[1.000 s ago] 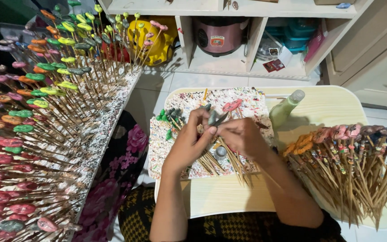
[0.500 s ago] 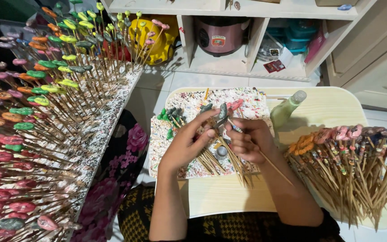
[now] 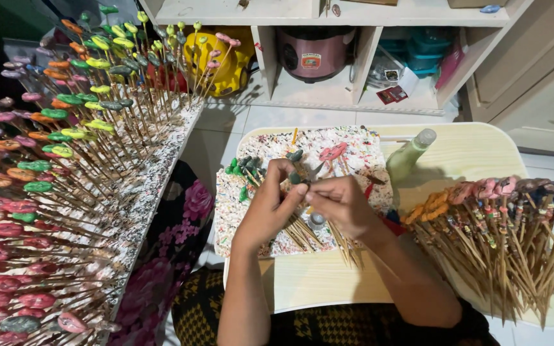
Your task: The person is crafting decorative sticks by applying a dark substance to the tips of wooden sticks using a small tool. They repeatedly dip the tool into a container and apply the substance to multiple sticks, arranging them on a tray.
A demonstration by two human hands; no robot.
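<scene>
Two hands meet over the paint-speckled mat (image 3: 354,144) on the table (image 3: 476,154): left hand (image 3: 270,205) grip pinching a grey bead skewer (image 3: 297,176), right hand (image 3: 341,204) grip closed around its stick. Many finished skewers (image 3: 65,160) stand left; a bundle of skewers (image 3: 508,224) lies right.

We see a pale wooden desk (image 3: 476,150) with a paint-speckled mat (image 3: 354,144) on it. A light green bottle (image 3: 408,157) stands tilted just beside the mat. On the right we see a bundle of skewers (image 3: 508,237) tipped with orange and pink shapes. On the left a speckled board (image 3: 155,173) holds many upright sticks (image 3: 65,128) with green, yellow, orange and pink tops. Behind, a white shelf (image 3: 328,96) carries a maroon rice cooker (image 3: 312,51), teal containers (image 3: 428,45) and a yellow object (image 3: 216,61). White floor tiles (image 3: 290,118) lie below.
</scene>
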